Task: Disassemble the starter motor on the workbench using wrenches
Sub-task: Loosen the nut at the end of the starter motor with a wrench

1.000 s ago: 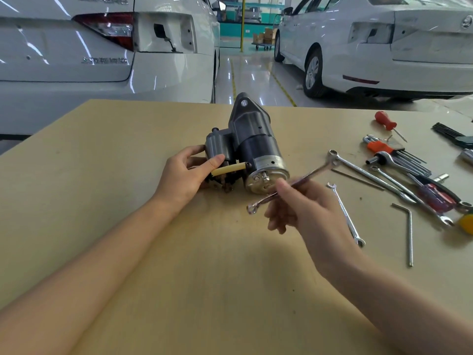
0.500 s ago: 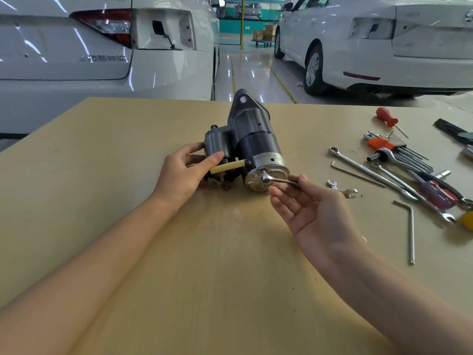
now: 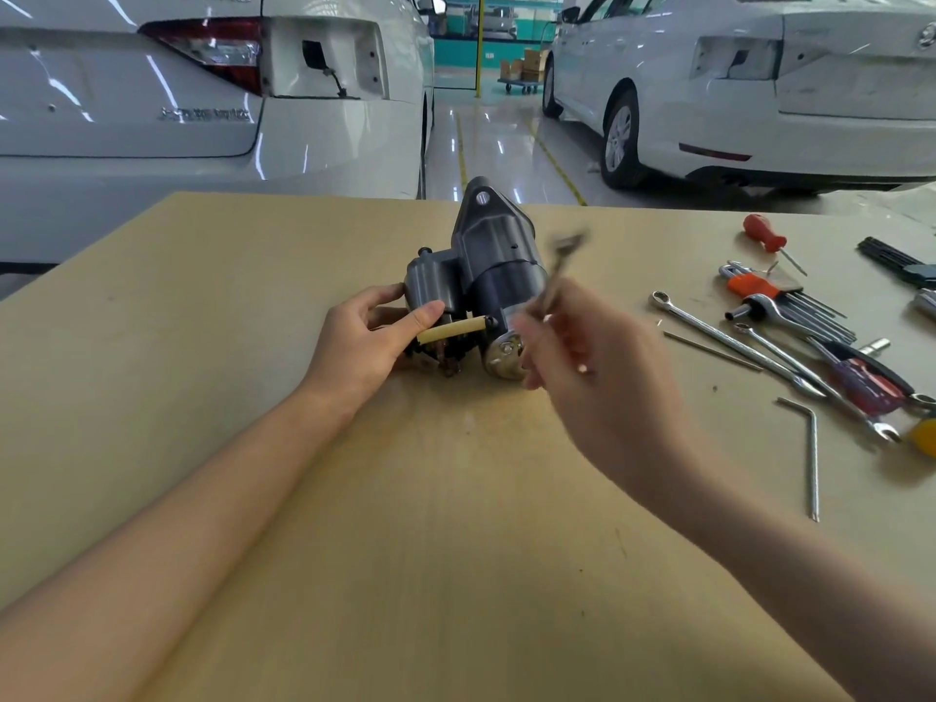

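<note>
The starter motor [image 3: 486, 291] lies on the table [image 3: 202, 321] directly ahead of both hands, its long axis running from the mounting flange at the far end toward the person, angled slightly to their right, so the shiny end cap [image 3: 504, 354] faces the hands. The left hand [image 3: 362, 347] is the nearer one in the sense that it touches the motor: its fingers and thumb curl round the grey solenoid housing on the motor's left side, the thumb lying just above a short cream-coloured sleeve [image 3: 453, 330]. The right hand [image 3: 592, 362] hovers just in front of and to the right of the end cap, blurred by motion, pinching a small wrench [image 3: 559, 266] whose free end points up and away over the motor body. Whether the wrench's lower end sits on a fastener cannot be told, as the hand covers it. The next move likely turns on bringing that wrench head square onto a fastener on the end cap, which sits immediately left of the right hand's fingertips.

The table is a pale wooden board. Well to the right of the right hand lie loose tools: long combination wrenches [image 3: 729, 342], a set of hex keys [image 3: 790, 306] in an orange holder, a single bent hex key [image 3: 810, 448] and a red-handled screwdriver [image 3: 765, 233]. Beyond the table's far edge stand two white cars [image 3: 202, 119] on a glossy workshop floor [image 3: 501, 149] with yellow lines.
</note>
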The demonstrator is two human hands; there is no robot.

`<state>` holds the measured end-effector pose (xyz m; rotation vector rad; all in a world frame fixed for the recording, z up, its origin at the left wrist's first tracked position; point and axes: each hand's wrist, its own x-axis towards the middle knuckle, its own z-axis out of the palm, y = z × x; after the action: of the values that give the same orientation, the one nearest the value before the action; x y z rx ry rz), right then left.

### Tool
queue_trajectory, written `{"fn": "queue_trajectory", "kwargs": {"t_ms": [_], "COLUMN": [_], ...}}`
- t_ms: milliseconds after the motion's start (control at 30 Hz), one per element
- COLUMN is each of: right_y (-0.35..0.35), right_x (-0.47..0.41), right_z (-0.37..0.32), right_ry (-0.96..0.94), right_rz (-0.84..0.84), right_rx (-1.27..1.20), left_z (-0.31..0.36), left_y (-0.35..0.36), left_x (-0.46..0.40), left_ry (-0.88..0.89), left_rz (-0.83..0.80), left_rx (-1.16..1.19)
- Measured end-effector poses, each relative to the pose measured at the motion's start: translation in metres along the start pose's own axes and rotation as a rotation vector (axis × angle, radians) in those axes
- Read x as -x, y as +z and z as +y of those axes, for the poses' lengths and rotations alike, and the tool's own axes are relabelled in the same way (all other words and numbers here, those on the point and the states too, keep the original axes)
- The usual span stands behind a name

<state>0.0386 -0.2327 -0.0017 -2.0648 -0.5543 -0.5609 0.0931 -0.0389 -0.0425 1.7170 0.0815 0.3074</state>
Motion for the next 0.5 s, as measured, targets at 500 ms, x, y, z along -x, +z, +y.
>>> {"fn": "queue_trajectory", "kwargs": {"t_ms": [500], "right_y": [0.001], "right_x": [0.027], "right_z": [-0.005], "right_ry": [0.049], "right_rz": [-0.218], "right_rx": [-0.132], "left_z": [-0.002], "left_y": [-0.001], "left_x": [0.0], "left_ry": [0.02], "left_rz": [-0.012], "left_rx": [0.005]}}
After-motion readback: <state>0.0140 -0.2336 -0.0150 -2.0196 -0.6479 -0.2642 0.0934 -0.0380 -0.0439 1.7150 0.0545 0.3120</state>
